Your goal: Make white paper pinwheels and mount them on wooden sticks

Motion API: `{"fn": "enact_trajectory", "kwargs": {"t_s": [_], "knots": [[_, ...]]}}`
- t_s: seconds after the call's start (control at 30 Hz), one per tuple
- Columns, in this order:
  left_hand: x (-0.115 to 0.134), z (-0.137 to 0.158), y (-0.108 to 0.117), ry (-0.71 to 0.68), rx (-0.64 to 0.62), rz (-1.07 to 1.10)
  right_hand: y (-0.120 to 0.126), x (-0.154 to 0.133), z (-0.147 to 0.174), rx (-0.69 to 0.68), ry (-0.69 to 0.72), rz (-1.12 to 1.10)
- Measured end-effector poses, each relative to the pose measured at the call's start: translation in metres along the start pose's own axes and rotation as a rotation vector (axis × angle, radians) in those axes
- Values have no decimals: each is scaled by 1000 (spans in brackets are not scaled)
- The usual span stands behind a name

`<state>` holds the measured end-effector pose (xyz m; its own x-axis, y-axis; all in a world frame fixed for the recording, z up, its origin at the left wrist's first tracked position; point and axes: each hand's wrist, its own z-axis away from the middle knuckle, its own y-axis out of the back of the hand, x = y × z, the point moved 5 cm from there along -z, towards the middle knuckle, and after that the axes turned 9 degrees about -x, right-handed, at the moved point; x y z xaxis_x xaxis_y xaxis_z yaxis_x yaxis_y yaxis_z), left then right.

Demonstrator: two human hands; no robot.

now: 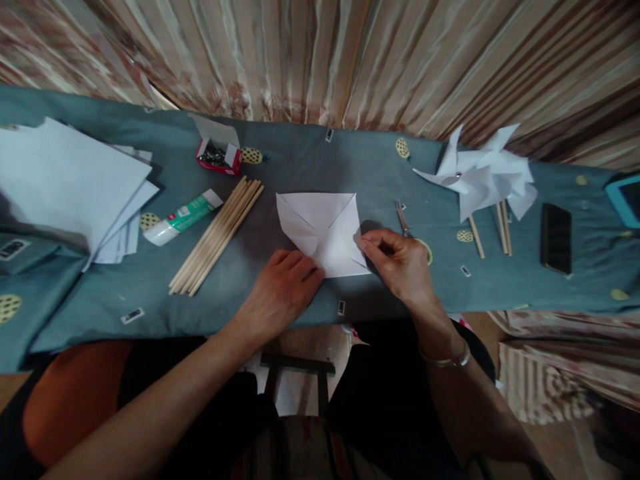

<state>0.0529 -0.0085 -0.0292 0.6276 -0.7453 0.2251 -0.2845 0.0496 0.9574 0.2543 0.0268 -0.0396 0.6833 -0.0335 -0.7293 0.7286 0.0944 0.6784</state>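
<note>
A square white sheet of paper [340, 243] lies before me, with slits running from its corners towards the middle. My left hand [283, 287] is closed on its lower left part, the fingers curled and pressed to the paper; that corner is hidden under them. At the right edge, my right hand [400, 260] pinches the sheet between thumb and forefinger. Just beyond the right hand lie scissors [401, 219], their handles partly covered by it. Left of the sheet is a bundle of several wooden sticks [217, 237].
A glue tube [183, 217] and a red box of small dark pins or clips [219, 157] lie left, beside a stack of white paper [70, 180]. Paper pinwheels on sticks [483, 173], a black phone [556, 238] and a blue-edged device [625, 200] are right. A curtain [310, 60] hangs behind.
</note>
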Motion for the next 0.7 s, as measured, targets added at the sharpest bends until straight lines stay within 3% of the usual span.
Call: {"fn": "enact_trajectory", "kwargs": {"t_s": [0.33,0.53,0.7], "knots": [[-3,1,4,11,-32,-3,1,-6,0,-318,206,-197],[-6,4,8,9,19,1,4,-7,3,-442,183,-183],[-6,4,10,11,17,10,5,-11,4,-444,170,-261]]}}
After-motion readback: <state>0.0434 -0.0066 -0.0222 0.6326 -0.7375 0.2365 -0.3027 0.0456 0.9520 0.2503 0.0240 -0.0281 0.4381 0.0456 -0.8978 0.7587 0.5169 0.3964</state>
